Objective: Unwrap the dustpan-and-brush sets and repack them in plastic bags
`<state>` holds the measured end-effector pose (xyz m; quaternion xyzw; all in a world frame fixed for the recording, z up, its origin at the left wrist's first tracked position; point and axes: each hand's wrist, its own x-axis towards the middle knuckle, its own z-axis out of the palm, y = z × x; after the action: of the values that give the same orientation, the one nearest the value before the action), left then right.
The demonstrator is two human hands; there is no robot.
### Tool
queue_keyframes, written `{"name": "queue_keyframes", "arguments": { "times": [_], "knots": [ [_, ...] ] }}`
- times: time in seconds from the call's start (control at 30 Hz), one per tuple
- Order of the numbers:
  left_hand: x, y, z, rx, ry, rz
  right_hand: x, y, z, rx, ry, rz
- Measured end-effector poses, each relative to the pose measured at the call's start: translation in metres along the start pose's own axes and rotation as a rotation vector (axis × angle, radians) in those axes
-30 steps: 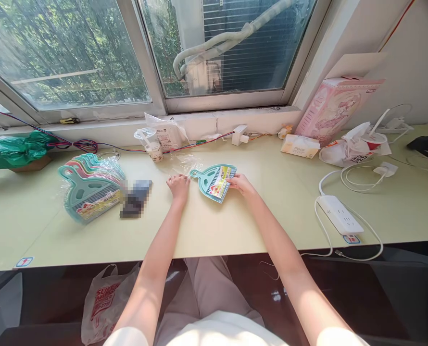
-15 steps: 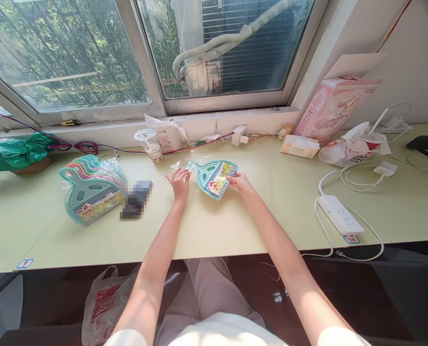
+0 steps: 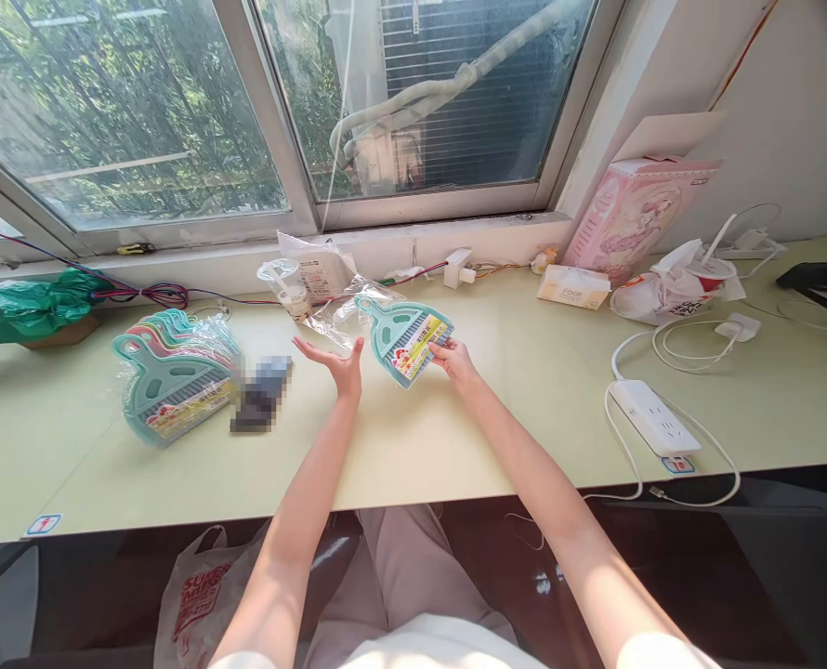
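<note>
A small teal dustpan set (image 3: 386,325) with a striped brush and a yellow printed label is tilted over the table. My right hand (image 3: 456,360) grips its lower right edge, thumb on the front. Clear plastic wrapping (image 3: 340,321) spreads out from the handle end. Left of the dustpan, my left hand (image 3: 344,370) has its fingers stretched out and thumb raised, holding nothing, close to the wrapping. At the left lies a stack of similar dustpans (image 3: 159,379) in teal, pink and other colours, wrapped in clear plastic.
A blurred-out dark object (image 3: 260,398) lies beside the stack. Along the window stand a drink cup (image 3: 294,295), cables and a white adapter (image 3: 457,268). To the right are a tissue pack (image 3: 573,286), a pink box (image 3: 636,218) and a power strip (image 3: 654,418) with loose cords.
My left hand has opened from bent fingers to a spread, flat pose. The wrapping by the handle has unfolded wider. The dustpan has shifted slightly left in my right hand.
</note>
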<state>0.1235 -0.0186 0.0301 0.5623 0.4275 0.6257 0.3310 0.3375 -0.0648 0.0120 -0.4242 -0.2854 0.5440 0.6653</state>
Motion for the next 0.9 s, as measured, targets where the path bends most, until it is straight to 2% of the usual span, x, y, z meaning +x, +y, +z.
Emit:
{"name": "queue_keyframes", "arguments": {
  "times": [0.1, 0.17, 0.2, 0.27, 0.4, 0.53, 0.7, 0.9],
  "knots": [
    [0.007, -0.004, -0.001, -0.404, -0.201, -0.299, -0.004, -0.001, 0.004, -0.014, -0.020, 0.019],
    [0.010, -0.005, -0.002, -0.542, -0.361, -0.389, -0.006, -0.001, 0.005, -0.029, -0.029, 0.032],
    [0.010, -0.005, -0.002, -0.578, -0.394, -0.387, -0.006, -0.001, 0.005, -0.035, -0.024, 0.037],
    [0.011, -0.002, -0.004, -0.617, -0.401, -0.352, -0.006, -0.001, 0.003, -0.045, 0.011, 0.035],
    [0.016, 0.003, -0.015, -0.634, -0.343, -0.331, 0.001, -0.007, -0.008, -0.104, 0.072, 0.045],
    [0.022, 0.000, -0.025, -0.629, -0.352, -0.355, 0.005, -0.014, -0.017, -0.156, -0.010, 0.111],
    [0.022, -0.005, -0.028, -0.624, -0.362, -0.371, 0.001, -0.022, -0.021, -0.212, -0.159, 0.181],
    [0.027, -0.013, -0.036, -0.735, -0.311, -0.340, -0.003, -0.036, -0.030, -0.301, -0.178, 0.217]
  ]
}}
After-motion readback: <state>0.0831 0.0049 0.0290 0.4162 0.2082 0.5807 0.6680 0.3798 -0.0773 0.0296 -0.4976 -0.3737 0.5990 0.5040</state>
